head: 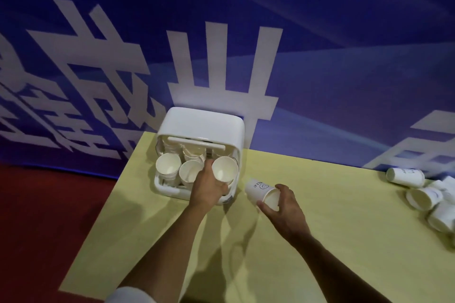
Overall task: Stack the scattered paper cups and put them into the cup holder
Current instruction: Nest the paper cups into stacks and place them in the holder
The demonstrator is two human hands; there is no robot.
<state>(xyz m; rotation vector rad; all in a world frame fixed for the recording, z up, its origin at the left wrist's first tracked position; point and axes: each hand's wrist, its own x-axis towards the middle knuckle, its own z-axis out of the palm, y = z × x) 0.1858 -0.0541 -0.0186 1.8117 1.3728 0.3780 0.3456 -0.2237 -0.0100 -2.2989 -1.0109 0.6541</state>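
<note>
- A white cup (225, 170) is gripped by the left hand (209, 190), fingers curled round its side, at the front right slot of the cup holder (200, 123); whether it is already seated or only held above the slot cannot be told, so if it is let go too soon it could tip out over the holder's low front edge
- Two other stacks (179, 172) stand upright just beside it in the front row; if the held cup is pushed in at a slant, its rim could be caught on the neighbouring stack and that stack knocked askew
- A printed cup (262, 192) is held by the right hand (283, 206), thumb and fingers closed round its rim; it lies tilted, base pointing up and away, just right of the holder. The thin paper rim could be dented by a hard squeeze, and nesting would then be spoiled
- The printed cup has to be turned mouth-up before it is nested; if that is done this close, the holder or the left wrist could be struck
- The scattered cups (418, 194) lie on their sides, well apart from the holder, at the far right of the table (320, 253) and close to its back edge; being round, they could be sent rolling off by a careless reach
</note>
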